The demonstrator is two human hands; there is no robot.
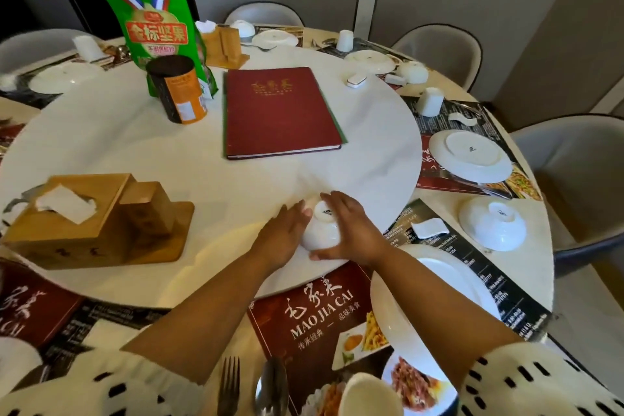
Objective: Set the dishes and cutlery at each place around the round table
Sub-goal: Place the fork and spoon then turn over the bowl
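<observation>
both hands close on a small white bowl at the near edge of the white turntable. the right hand cups its right side, fingers over the upturned base and thumb hooked round the near rim. the left hand lies against the other side, fingers fairly straight, steadying rather than gripping. we read the two-handed hold as care with smooth, slippery china that is due to go to the place setting just below. the bowl sits mouth down, glossy and plain except for a small dark mark on its foot. we judge it is turned over to keep the inside clean. at the near edge of the round table, a red printed placemat lies with a large white plate beside it. a fork, a spoon and a white cup lie nearest us. at the right edge a second bowl rests inverted the same way, which we take as the pattern to match.
</observation>
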